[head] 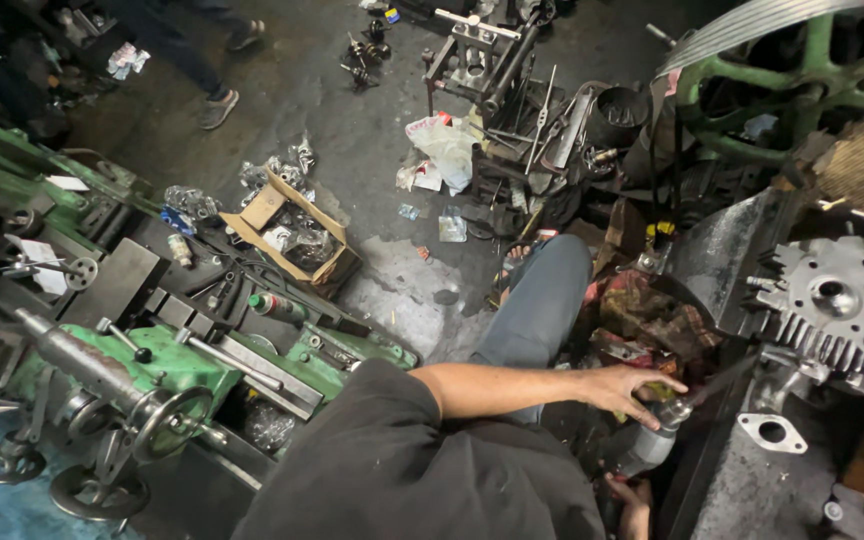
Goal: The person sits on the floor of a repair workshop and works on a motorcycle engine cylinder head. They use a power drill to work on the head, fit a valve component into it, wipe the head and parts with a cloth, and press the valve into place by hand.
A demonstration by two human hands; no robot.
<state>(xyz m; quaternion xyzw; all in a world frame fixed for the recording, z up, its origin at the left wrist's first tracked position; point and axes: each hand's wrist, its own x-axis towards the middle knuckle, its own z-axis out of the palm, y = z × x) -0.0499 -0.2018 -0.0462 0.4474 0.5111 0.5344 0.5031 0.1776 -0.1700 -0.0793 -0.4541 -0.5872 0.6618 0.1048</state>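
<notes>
A green lathe (152, 370) fills the left side, and a big green belt wheel (802, 70) stands at the top right. On the dark worktop (732, 250) at the right lies a grey finned cylinder head (837, 305). An open cardboard box (292, 235) sits on the oily floor (352, 130). Low between knee and worktop, the right hand (632, 390) grips the top of a grey plastic bottle (647, 445). The left hand (634, 505) is just under the bottle, mostly hidden; I cannot tell its grip.
</notes>
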